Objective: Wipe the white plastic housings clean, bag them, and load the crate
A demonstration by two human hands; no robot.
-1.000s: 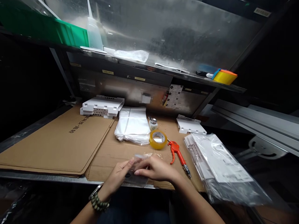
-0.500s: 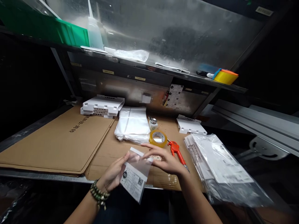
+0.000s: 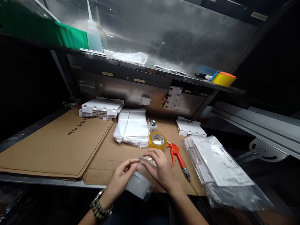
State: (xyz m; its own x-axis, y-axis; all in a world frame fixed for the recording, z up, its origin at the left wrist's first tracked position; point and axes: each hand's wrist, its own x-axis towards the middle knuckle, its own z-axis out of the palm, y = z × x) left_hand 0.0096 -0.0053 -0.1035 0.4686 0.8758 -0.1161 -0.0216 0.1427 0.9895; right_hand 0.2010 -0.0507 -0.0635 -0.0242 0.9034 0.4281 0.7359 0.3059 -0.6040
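A small clear bag [image 3: 140, 185] with a pale sheet inside hangs between my hands, above the table's front edge. Thumb and fingers of my left hand [image 3: 120, 178] pinch its upper left side. My right hand [image 3: 160, 167] has its fingers curled at the bag's upper right edge, closed on it. No printed label shows on the side facing me. Beyond the hands lie a roll of yellowish tape [image 3: 151, 143] and a red air gun [image 3: 177, 155]. A stack of white bags [image 3: 131, 126] lies behind my left hand.
Flat cardboard [image 3: 56, 143] covers the left side. White plastic parts [image 3: 100, 107] stand at the back left, others [image 3: 191, 126] at the back right. Bagged white parts [image 3: 222, 165] lie right. A small dispenser bottle [image 3: 152, 125] stands behind the tape. A shelf [image 3: 140, 67] crosses above.
The small bag has been turned, so its printed label no longer shows. My left hand has moved right and up; my right hand's fingers have curled in at the bag's edge.
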